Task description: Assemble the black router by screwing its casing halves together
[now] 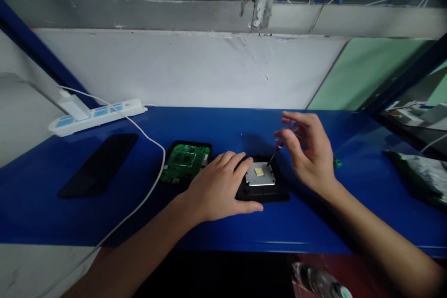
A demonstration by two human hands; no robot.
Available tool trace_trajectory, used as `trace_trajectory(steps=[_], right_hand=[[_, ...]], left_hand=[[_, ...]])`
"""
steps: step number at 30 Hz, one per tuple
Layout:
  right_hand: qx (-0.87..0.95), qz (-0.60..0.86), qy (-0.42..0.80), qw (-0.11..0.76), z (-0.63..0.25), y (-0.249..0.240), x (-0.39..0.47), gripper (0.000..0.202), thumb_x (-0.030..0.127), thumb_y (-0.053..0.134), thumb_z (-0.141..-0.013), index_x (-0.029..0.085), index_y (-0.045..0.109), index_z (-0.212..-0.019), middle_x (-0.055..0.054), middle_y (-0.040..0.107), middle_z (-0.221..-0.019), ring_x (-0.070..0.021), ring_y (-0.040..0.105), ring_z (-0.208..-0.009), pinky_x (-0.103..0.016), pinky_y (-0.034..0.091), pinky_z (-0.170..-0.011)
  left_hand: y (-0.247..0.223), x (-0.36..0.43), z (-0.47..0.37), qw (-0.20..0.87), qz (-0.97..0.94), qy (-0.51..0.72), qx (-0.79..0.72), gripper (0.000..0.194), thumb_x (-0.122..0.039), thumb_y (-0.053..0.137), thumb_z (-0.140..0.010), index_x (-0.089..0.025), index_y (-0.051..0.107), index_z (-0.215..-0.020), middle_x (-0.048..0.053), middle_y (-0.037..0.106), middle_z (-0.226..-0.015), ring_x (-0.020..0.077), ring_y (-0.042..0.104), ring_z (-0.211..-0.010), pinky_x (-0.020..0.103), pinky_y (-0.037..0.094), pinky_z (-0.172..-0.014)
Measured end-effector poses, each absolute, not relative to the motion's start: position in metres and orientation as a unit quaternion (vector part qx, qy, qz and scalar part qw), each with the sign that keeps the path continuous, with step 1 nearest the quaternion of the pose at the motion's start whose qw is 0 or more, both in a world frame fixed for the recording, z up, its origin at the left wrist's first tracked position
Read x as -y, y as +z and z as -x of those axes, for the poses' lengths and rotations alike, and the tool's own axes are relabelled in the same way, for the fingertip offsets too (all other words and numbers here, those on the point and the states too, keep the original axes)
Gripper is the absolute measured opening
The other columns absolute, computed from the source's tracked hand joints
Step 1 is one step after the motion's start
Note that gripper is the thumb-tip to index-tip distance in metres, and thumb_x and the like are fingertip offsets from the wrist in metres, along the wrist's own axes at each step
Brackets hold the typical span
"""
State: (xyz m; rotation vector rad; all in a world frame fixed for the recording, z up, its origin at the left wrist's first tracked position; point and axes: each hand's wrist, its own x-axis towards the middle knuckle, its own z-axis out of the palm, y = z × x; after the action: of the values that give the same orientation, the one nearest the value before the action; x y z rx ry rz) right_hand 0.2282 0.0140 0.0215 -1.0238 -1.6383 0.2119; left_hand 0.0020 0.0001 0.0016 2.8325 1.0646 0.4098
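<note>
My right hand (309, 149) pinches a small screwdriver (291, 126) with a translucent purple handle. Its tip meets the upper right corner of a silver metal plate (264, 179), which has a yellowish square pad (259, 172) on it. That plate lies in a black plastic housing (265, 195) on the blue table. Fingers spread, my left hand (221, 186) rests against the left side of the housing and holds nothing in its grip. Left of it, a green circuit board (186, 160) sits in another black shell, partly covered by my left hand.
A black phone-like slab (99, 165) and a white power strip (101, 116) lie on the blue table (216, 235) at left. A white cable (149, 139) crosses there. On the right are a small green object (337, 163) and a plastic packet (421, 172). A wall stands behind.
</note>
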Motion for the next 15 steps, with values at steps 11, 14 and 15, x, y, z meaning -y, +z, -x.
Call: trace_trajectory(steps=[11, 14, 15], right_hand=[[0.691, 0.433, 0.057, 0.576, -0.2274, 0.0229, -0.0135, 0.033, 0.028, 0.067, -0.092, 0.031, 0.063, -0.125, -0.004, 0.057, -0.102, -0.0186, 0.064, -0.082, -0.039, 0.063, -0.069], [0.688, 0.432, 0.105, 0.574, -0.2259, 0.0223, -0.0110, 0.034, 0.024, 0.052, -0.099, 0.030, 0.057, -0.132, -0.007, 0.064, -0.116, -0.0203, 0.070, -0.087, -0.041, 0.063, -0.072], [0.689, 0.430, 0.119, 0.572, -0.2260, 0.0220, -0.0107, 0.034, 0.024, 0.048, -0.101, 0.030, 0.055, -0.133, -0.008, 0.065, -0.121, -0.0209, 0.070, -0.089, -0.042, 0.063, -0.074]], left_hand=[[0.0017, -0.0001, -0.0015, 0.040, -0.927, 0.130, -0.350, 0.094, -0.079, 0.059, -0.082, -0.010, 0.045, -0.145, 0.020, 0.050, -0.148, 0.0363, 0.047, -0.133, 0.049, 0.039, -0.111], [0.0004, -0.0002, -0.0014, 0.041, -0.926, 0.135, -0.349, 0.093, -0.078, 0.059, -0.081, -0.012, 0.044, -0.146, 0.019, 0.050, -0.148, 0.0365, 0.046, -0.134, 0.050, 0.038, -0.111], [0.0001, -0.0003, -0.0014, 0.042, -0.926, 0.136, -0.349, 0.093, -0.078, 0.059, -0.082, -0.013, 0.044, -0.146, 0.019, 0.049, -0.149, 0.0364, 0.046, -0.134, 0.050, 0.038, -0.111]])
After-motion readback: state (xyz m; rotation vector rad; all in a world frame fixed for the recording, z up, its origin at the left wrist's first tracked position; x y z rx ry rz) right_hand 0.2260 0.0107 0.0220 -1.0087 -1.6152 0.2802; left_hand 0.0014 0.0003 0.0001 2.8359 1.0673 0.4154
